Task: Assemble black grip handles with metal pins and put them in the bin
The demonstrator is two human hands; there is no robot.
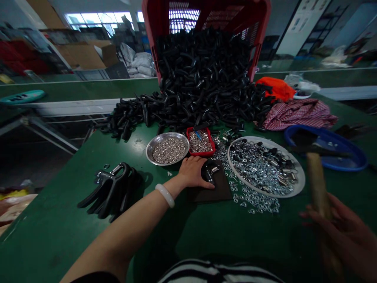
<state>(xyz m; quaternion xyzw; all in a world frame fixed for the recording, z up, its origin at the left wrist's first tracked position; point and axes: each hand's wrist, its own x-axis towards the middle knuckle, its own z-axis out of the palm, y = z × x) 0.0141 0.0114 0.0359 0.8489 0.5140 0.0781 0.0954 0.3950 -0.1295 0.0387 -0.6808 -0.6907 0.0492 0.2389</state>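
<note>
My left hand [193, 172] wraps its thumb and fingers around a black hand grip strengthener [209, 173] with a small metal spring. Much of that piece is hidden by the fingers. It rests on a dark square pad [210, 193] on the green table. Off to the right, my right hand [343, 232] grips a wooden-handled hammer [318, 184], held up and smeared by motion. Left of my forearm lie several black hand grip strengtheners with springs [113, 188], bunched together.
A metal bowl of small rivets [167, 150] and a red tray [203, 152] stand beyond my left hand. Washers and springs fill a white tray [299, 184]. Behind are piled black handles [203, 86], a red crate [153, 47], a checked cloth [300, 114] and a blue tray [350, 167].
</note>
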